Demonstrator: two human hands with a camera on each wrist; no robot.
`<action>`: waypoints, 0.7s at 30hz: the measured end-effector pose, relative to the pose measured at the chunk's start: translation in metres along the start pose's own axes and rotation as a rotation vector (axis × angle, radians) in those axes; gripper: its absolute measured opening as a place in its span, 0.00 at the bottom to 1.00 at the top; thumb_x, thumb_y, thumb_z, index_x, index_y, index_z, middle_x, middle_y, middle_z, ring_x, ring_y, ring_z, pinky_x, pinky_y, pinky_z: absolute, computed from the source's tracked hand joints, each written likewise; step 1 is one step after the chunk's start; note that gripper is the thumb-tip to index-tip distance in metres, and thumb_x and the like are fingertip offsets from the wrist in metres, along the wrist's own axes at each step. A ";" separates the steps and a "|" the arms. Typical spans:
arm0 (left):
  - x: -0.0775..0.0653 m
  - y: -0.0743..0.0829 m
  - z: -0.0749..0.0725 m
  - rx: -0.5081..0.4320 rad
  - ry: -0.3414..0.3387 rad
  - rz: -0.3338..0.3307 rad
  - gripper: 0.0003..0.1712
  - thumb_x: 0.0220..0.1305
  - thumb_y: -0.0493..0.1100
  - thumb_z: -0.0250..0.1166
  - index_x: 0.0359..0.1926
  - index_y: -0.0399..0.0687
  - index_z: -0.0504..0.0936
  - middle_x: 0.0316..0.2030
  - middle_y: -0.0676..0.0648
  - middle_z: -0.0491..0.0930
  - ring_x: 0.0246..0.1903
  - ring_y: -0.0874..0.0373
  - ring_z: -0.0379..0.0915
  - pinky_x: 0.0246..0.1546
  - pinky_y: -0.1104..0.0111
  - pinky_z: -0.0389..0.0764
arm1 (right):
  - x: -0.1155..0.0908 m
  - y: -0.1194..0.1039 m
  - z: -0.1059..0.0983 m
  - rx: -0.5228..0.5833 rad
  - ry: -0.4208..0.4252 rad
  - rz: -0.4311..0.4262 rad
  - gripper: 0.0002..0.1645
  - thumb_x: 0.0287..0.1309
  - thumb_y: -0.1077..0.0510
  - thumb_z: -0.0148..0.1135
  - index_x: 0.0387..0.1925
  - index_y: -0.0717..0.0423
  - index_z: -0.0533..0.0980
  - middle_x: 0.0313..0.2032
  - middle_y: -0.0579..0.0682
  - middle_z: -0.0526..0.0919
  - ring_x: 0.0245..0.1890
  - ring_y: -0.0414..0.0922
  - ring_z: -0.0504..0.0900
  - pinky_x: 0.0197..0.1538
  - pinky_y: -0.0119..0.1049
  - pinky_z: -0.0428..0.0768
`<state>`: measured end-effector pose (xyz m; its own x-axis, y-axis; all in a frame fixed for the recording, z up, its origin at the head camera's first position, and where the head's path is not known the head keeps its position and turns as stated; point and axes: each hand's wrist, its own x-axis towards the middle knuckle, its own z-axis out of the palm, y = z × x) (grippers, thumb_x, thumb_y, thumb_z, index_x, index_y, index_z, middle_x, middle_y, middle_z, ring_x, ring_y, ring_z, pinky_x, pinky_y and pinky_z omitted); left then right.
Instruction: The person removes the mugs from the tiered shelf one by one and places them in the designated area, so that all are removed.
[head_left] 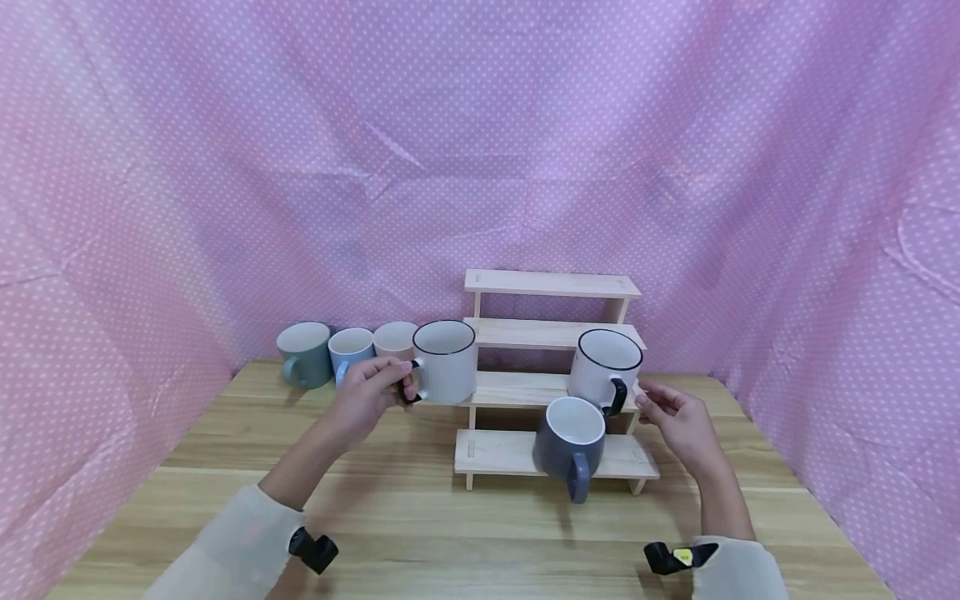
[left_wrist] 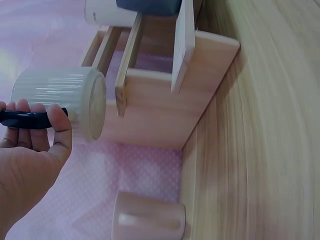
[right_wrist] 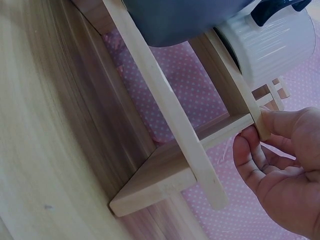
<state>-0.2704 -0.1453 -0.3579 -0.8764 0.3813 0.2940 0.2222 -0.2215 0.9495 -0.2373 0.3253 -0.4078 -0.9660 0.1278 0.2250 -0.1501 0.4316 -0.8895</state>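
My left hand grips a white mug with a dark rim by its black handle. The mug is held up at the left side of a stepped wooden stand; the left wrist view shows its base apart from the boards. With thumb and fingers, my right hand pinches the right end of the stand's second board from the bottom. On that board, close to the right hand, sits another white mug with a black handle. A dark grey mug stands on the lowest board, its handle facing front.
Left of the stand, at the back of the wooden table, a green mug, a light blue mug and a pink mug stand in a row. A pink dotted cloth hangs behind and at both sides.
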 end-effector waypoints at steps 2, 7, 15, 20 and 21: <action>-0.003 0.001 -0.007 -0.002 -0.003 0.009 0.13 0.78 0.37 0.55 0.33 0.37 0.77 0.29 0.45 0.76 0.32 0.56 0.75 0.35 0.62 0.85 | 0.000 0.000 0.000 -0.003 0.002 -0.004 0.28 0.75 0.57 0.59 0.65 0.74 0.70 0.50 0.64 0.82 0.38 0.34 0.83 0.44 0.27 0.85; -0.011 0.002 -0.024 -0.006 0.010 0.031 0.15 0.79 0.37 0.54 0.31 0.40 0.77 0.29 0.46 0.76 0.32 0.56 0.76 0.35 0.63 0.85 | 0.000 -0.001 0.000 -0.005 0.002 0.001 0.28 0.75 0.57 0.59 0.65 0.73 0.70 0.52 0.67 0.81 0.38 0.35 0.84 0.44 0.27 0.85; -0.027 0.001 -0.052 -0.043 0.060 0.053 0.15 0.79 0.36 0.53 0.31 0.43 0.79 0.29 0.48 0.78 0.31 0.59 0.77 0.34 0.65 0.85 | 0.000 -0.001 0.000 0.008 0.002 0.016 0.28 0.75 0.57 0.59 0.66 0.73 0.70 0.54 0.69 0.79 0.39 0.34 0.83 0.45 0.28 0.85; -0.041 -0.002 -0.074 -0.052 0.087 0.068 0.16 0.80 0.34 0.51 0.33 0.44 0.80 0.29 0.50 0.79 0.32 0.60 0.78 0.35 0.67 0.85 | 0.001 -0.001 0.000 0.011 0.004 0.012 0.27 0.74 0.59 0.59 0.65 0.74 0.70 0.52 0.68 0.80 0.39 0.36 0.84 0.45 0.30 0.85; -0.044 -0.002 -0.079 -0.055 0.094 0.073 0.17 0.80 0.34 0.50 0.33 0.44 0.81 0.30 0.50 0.79 0.32 0.60 0.78 0.35 0.67 0.85 | 0.001 -0.001 0.001 0.013 0.003 0.014 0.27 0.74 0.59 0.59 0.65 0.74 0.70 0.52 0.67 0.80 0.39 0.37 0.84 0.44 0.29 0.85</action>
<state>-0.2658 -0.2323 -0.3818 -0.8956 0.2772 0.3480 0.2653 -0.2950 0.9179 -0.2381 0.3247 -0.4073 -0.9673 0.1366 0.2139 -0.1393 0.4185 -0.8975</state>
